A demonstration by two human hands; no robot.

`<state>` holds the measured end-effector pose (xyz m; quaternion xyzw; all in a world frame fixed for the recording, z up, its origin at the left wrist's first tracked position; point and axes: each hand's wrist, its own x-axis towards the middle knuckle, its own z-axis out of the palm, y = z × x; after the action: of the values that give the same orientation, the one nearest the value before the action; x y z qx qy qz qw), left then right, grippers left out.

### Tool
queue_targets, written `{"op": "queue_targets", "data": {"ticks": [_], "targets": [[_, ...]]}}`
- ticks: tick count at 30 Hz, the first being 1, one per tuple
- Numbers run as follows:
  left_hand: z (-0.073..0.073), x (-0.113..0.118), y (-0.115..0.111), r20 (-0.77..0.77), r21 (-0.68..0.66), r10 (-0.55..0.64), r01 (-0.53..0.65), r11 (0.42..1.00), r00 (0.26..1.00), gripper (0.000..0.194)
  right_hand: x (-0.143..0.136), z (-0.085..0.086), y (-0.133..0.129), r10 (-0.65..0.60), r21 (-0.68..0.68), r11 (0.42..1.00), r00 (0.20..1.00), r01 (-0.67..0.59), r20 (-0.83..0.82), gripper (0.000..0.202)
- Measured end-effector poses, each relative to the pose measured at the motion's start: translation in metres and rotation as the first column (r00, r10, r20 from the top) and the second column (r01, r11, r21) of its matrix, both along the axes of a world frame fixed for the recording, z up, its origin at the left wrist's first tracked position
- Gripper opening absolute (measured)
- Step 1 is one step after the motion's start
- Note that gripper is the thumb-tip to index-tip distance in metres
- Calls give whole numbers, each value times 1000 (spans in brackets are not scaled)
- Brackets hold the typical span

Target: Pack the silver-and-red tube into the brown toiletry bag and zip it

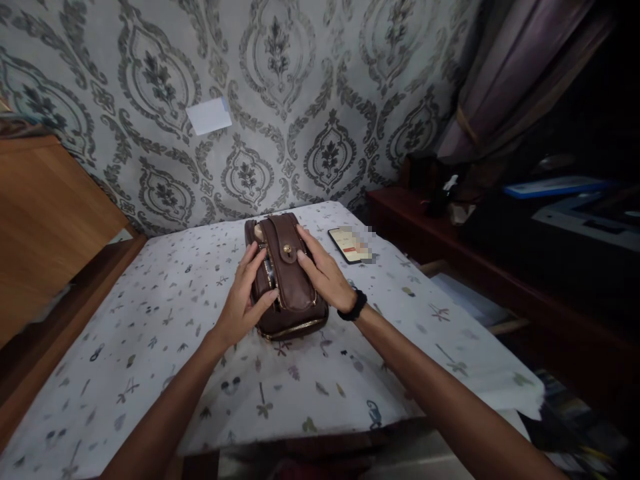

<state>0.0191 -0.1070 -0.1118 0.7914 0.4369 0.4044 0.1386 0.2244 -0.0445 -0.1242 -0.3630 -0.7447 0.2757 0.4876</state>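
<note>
A brown leather-look bag (299, 285) with gold zips lies on the patterned cloth between my two hands. Its flap carries a round gold clasp. Along the bag's left side a zipped pocket gapes, and something dark and shiny shows inside it. My left hand (246, 293) rests on that side, fingers apart, with the thumb by the zip's lower part. On the opposite side lies my right hand (323, 270), its fingers spread along the edge and the thumb near the clasp. A black hair tie circles the right wrist.
To the right of the bag lies a phone (345, 244) with a lit, partly blurred screen. Wooden furniture (55, 213) borders the left side. A dark red wooden surface (415, 220) with several items runs along the right. The patterned wall (280, 133) behind holds a white paper (209, 116).
</note>
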Motion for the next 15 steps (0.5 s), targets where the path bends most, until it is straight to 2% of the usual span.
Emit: {"op": "queue_targets", "data": {"ticks": [5,15], "targets": [[-1,-1,1,-10,-4,4,-4,1000,1000,76,0,5,0,11,30,999,996,-13,83,77],[-2,-5,4,0,8,-33,33,999,999,77,-5,13,-5,-3,139,990,988,-18,153,73]]}}
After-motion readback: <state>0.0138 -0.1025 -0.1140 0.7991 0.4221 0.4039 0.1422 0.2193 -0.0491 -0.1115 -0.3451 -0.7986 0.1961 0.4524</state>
